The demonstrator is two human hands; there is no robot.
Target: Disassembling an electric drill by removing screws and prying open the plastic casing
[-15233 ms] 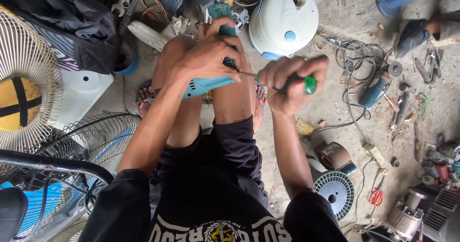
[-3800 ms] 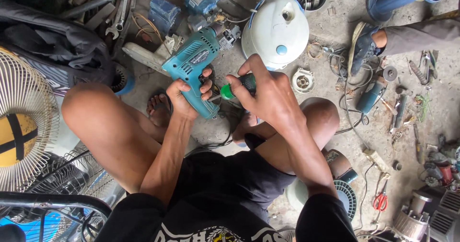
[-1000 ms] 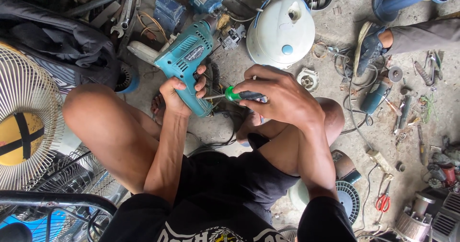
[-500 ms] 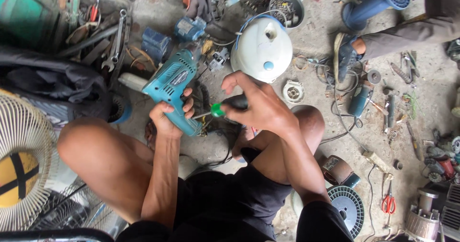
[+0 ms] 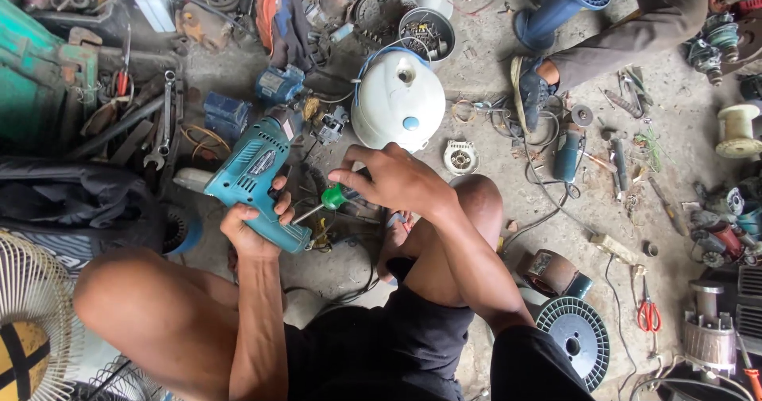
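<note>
Gripping a teal plastic drill [image 5: 255, 185] around its ribbed body, the left hand [image 5: 252, 230] holds it above the concrete floor [image 5: 492, 68]. Just right, the right hand [image 5: 394, 180] pinches a slim green-handled screwdriver [image 5: 327, 200], its metal tip touching the drill; a smooth white dome [image 5: 398, 109] sits beyond.

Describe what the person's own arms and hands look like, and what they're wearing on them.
Both arms are bare from shoulder to fingertips. The left hand and right hand wear no gloves, rings, watch or bands that show. A black sleeveless shirt ends at the shoulders, so no sleeves cover either arm.
</note>
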